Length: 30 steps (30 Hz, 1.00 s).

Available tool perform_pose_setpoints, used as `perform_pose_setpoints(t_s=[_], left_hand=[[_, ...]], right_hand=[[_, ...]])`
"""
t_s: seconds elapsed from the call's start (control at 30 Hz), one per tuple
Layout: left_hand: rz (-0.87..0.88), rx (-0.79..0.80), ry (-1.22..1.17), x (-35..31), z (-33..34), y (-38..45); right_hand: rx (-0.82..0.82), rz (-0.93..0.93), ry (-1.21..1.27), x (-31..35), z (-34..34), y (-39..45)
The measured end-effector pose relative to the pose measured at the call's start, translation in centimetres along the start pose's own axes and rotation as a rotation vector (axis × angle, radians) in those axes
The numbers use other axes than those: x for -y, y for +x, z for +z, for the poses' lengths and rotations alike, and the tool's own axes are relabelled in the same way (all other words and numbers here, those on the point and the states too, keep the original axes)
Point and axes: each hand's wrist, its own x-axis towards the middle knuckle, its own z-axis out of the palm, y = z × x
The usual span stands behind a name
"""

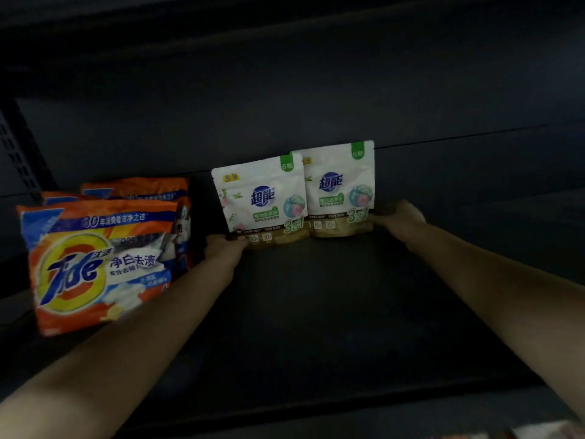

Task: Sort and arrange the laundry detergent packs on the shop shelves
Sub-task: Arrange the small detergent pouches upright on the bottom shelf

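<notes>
Dark shelf [316,312] holds two white pouches [262,198] upright at the back, orange Tide bags [101,264] leftward. Left hand [223,248] and right hand [400,218] each pinch a pouch's bottom corner. Light, soft, probably slippery; grip the stiffer base.

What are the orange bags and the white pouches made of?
Orange bags: probably thin plastic film. The front one looks glossy and crinkled, with printed pictures. White pouches: likely stiffer plastic laminate, smoother and less shiny. They stand upright with flat sealed edges while the hands hold their bottom corners. The light is dim, so this is a guess.
</notes>
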Motion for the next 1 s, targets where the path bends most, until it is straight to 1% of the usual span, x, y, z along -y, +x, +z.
perform_pose_setpoints(t_s=[0.13,0.23,0.37,0.47,0.57,0.67,0.77,0.93,1.0], left_hand=[[0.016,0.088,0.011,-0.5,-0.4,-1.0],[0.131,0.188,0.143,-1.1,1.3,-3.2],[0.309,0.339,0.362,-2.1,4.5,-7.8],[0.392,0.517,0.395,-2.4,7.1,-11.1],[0.411,0.614,0.365,-3.2,8.7,-13.5],[0.485,0.647,0.344,-4.1,8.2,-14.6],[0.540,0.666,0.382,-4.5,6.5,-14.3],[0.569,0.706,0.446,-3.7,3.8,-13.3],[0.578,0.720,0.485,-3.4,3.1,-13.0]], right_hand=[[-0.052,-0.026,-0.173,0.7,-1.4,-3.1],[-0.068,-0.056,-0.234,0.6,-2.2,-6.3],[-0.043,-0.073,-0.309,0.4,-3.1,-10.7],[-0.056,-0.079,-0.353,0.3,-4.5,-13.3],[-0.100,-0.052,-0.393,-0.1,-6.2,-15.5],[-0.122,-0.039,-0.409,-0.2,-6.8,-16.5],[-0.095,-0.083,-0.375,1.3,-5.5,-16.1],[0.086,-0.305,-0.327,6.0,-1.3,-14.6],[0.124,-0.359,-0.323,6.9,0.2,-14.2]])
